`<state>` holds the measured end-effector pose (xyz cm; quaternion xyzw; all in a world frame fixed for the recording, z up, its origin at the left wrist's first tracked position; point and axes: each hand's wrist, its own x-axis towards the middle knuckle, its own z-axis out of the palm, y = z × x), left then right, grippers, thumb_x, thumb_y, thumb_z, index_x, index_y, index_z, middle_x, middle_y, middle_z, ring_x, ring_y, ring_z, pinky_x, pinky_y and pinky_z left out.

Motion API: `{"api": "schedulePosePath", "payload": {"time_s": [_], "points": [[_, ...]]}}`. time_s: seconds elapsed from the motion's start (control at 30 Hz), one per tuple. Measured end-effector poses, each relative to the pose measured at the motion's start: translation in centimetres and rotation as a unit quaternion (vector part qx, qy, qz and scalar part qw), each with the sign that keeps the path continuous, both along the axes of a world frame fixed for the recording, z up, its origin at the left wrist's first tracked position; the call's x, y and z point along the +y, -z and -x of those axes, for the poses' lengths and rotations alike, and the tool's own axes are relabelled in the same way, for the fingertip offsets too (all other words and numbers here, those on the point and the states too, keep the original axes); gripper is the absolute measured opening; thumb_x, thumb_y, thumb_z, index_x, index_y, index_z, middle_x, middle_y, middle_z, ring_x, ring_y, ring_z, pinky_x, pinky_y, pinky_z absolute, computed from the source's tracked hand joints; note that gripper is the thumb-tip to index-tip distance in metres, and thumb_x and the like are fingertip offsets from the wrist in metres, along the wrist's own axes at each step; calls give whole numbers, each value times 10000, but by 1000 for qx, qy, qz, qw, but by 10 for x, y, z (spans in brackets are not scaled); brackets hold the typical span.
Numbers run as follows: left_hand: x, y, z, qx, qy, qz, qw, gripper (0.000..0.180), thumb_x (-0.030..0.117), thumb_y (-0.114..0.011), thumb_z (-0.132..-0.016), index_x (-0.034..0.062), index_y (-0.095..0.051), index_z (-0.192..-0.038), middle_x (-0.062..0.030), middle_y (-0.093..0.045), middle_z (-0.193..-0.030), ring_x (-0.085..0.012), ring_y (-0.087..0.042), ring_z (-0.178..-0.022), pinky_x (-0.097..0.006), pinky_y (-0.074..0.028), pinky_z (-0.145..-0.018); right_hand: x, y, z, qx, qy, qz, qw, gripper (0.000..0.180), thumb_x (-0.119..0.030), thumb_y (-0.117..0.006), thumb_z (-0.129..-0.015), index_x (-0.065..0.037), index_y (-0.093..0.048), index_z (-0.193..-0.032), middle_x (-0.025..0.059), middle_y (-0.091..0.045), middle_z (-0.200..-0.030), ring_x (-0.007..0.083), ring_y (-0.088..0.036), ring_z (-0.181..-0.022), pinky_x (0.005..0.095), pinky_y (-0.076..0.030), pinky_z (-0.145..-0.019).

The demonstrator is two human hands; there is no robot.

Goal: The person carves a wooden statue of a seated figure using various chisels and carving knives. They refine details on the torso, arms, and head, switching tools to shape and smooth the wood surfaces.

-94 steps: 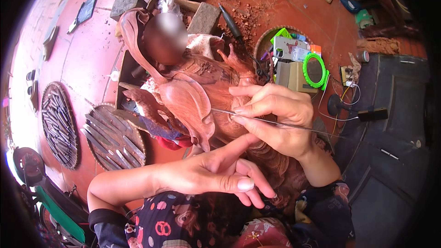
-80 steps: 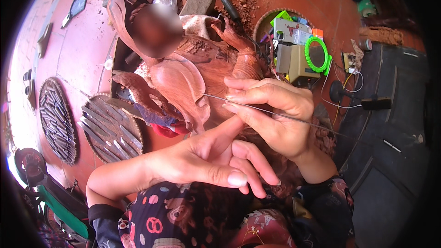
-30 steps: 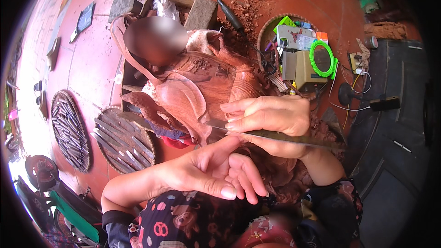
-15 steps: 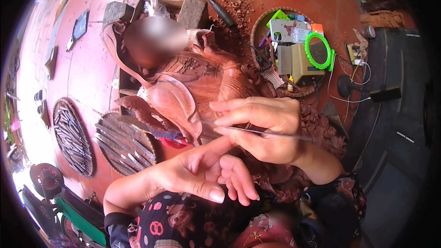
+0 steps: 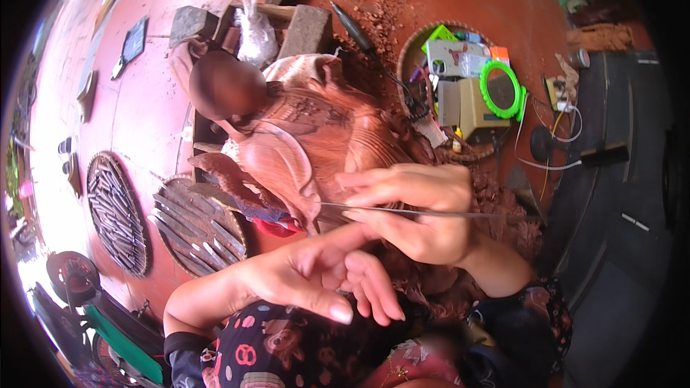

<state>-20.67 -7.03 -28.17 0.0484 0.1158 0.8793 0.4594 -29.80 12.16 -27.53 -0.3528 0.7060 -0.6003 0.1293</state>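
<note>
Holding a thin metal tool point(image 5: 395, 210) up to a carved wood figure point(image 5: 330, 151).
Pinching the tool in the right hand point(image 5: 425, 233), with the tip at 9 o'clock, by the edge of a smooth fold point(image 5: 284, 162). Holding nothing in the left hand point(image 5: 305, 273), at 8 o'clock, with fingers softly curled. With the figure lying past the hands toward 11 o'clock, and wood chips point(image 5: 381, 11) on the floor at 12. Looks well along, with big shapes and ridges point(image 5: 370, 140) cut; seems not quite done at the fold's edge.
</note>
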Motion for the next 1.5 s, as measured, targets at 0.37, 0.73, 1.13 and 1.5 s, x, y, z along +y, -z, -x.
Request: {"api": "schedulePosePath", "payload": {"time_s": [0.37,0.73,1.13,1.5], "points": [[-32,-7,2,446,14,143,884,342,176,-621,-966,-62,-618,-1211,-222,-653,-1132,-358,-644,-1032,-400,-506,-878,27,-36,27,-137,3,29,990,90,10,-733,-828,28,-669,-888,109,-685,-828,169,-677,-711,270,-523,-603],[-35,-31,-14,412,-354,518,661,294,185,-727,-872,-3,-652,-1085,-109,-652,-969,-249,-646,-856,-357,-506,-733,-16,-55,-10,-18,-274,-209,939,241,-201,-743,-840,-12,-618,-923,145,-612,-750,355,-645,-698,424,-497,-606],[-202,89,-188,-71,-253,927,268,184,183,-683,-891,1,-666,-870,-136,-651,-697,-158,-649,-656,-337,-492,-629,30,-49,-1,-146,9,-190,971,171,-13,-642,-908,52,-666,-1064,74,-685,-859,109,-659,-734,217,-516,-663],[-168,249,-301,-139,-132,913,360,283,229,-691,-869,-26,-633,-762,-140,-634,-630,-186,-620,-543,-354,-481,-536,46,-23,6,-110,-11,-218,970,155,22,-664,-877,37,-696,-1029,95,-720,-915,114,-691,-772,240,-549,-672]]}}
